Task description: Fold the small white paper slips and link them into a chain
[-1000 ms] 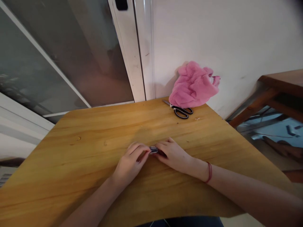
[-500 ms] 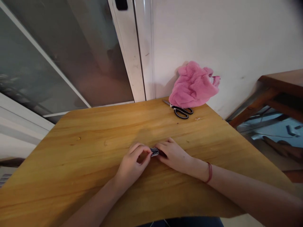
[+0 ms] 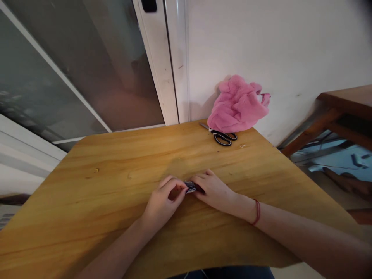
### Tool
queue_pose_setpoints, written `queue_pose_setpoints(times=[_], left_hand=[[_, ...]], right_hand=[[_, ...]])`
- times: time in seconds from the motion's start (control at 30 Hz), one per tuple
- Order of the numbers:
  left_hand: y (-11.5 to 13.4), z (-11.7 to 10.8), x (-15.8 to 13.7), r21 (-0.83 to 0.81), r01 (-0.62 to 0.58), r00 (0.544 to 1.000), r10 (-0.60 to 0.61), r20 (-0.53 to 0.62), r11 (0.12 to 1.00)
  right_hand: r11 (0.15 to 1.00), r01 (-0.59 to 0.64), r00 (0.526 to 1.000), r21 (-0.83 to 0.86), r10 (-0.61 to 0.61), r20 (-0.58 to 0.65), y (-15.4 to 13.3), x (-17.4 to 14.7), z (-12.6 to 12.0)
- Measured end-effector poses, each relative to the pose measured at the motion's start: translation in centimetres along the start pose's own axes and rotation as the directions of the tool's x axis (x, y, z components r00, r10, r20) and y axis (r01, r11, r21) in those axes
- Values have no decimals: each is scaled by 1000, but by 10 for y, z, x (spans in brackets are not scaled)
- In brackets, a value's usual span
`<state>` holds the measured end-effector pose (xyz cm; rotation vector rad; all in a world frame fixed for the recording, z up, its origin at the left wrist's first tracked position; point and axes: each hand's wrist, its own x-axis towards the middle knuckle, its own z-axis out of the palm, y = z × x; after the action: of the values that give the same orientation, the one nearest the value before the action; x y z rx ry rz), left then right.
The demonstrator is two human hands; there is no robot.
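Observation:
Between my two hands, just above or on the wooden table (image 3: pixel 116 155), is a small dark grey and whitish object (image 3: pixel 190 187), layered or folded in look. Its kind is too small to make out. My left hand (image 3: pixel 164 199) pinches its left end between thumb and fingertips. My right hand (image 3: pixel 213 190) grips the right end, with thumb and fingers closed round it and hiding part of it. A red string bracelet (image 3: pixel 257 212) circles my right wrist.
A pink plush cloth (image 3: pixel 236 106) lies heaped at the table's far right, against the white wall. Black-handled scissors (image 3: pixel 223 138) lie partly beneath it. A tiny yellowish bit (image 3: pixel 96 170) rests on the left. A sliding glass door (image 3: pixel 116 77) stands behind.
The small object shows a slightly different, darker face between my fingers. Both hands stay in nearly the same place.

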<state>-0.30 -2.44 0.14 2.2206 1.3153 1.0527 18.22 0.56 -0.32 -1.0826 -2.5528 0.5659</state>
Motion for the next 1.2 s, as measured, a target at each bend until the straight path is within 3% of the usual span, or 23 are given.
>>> queue_pose_setpoints(times=[0.5, 0.8, 1.2], left_hand=[[-2, -5, 3, -72, 28, 997, -33, -66, 997], [-2, -6, 2, -79, 16, 1000, -15, 20, 997], [-5, -5, 4, -10, 83, 996, -82, 28, 997]], right_hand=[[999, 34, 998, -8, -35, -58, -2, 0, 0], [999, 34, 998, 9, -34, -61, 0, -1, 2], [999, 32, 997, -13, -33, -76, 0, 0, 1]])
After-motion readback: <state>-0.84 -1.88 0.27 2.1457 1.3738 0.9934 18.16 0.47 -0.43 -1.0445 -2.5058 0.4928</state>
